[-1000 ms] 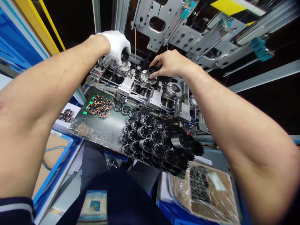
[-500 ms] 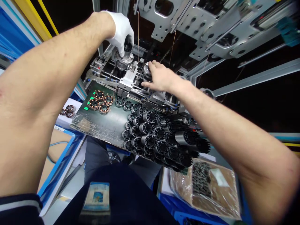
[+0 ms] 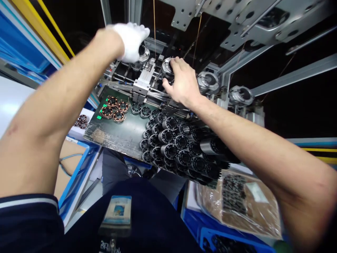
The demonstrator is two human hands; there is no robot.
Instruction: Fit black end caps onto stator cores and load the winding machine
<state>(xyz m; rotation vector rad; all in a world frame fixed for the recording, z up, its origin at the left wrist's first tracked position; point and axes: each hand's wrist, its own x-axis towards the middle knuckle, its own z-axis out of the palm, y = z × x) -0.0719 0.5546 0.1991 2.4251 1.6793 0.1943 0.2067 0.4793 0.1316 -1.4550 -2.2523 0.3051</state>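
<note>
My left hand, in a white glove, is blurred above the leftmost metal ring fixture of the machine. Its fingers look stretched out to the right, and the palm side is hidden. My bare right hand lies over the second ring fixture, fingertips on or against its rim and thumb apart. I see nothing held in it. Between the hands sits a metal slide block. Nearer me, a dark green board carries several copper-wound stators and rows of bare black stator cores.
Two more ring fixtures stand to the right. Copper wires hang down beside my hands, and a metal plate assembly overhangs them. At lower right, a plastic-wrapped carton lies on a blue crate. More wound stators are at left.
My left hand has lifted and turned from its curled grip on a black core at the left fixture; its fingers now look extended. My right hand stays at the second fixture. The camera view has shifted.
</note>
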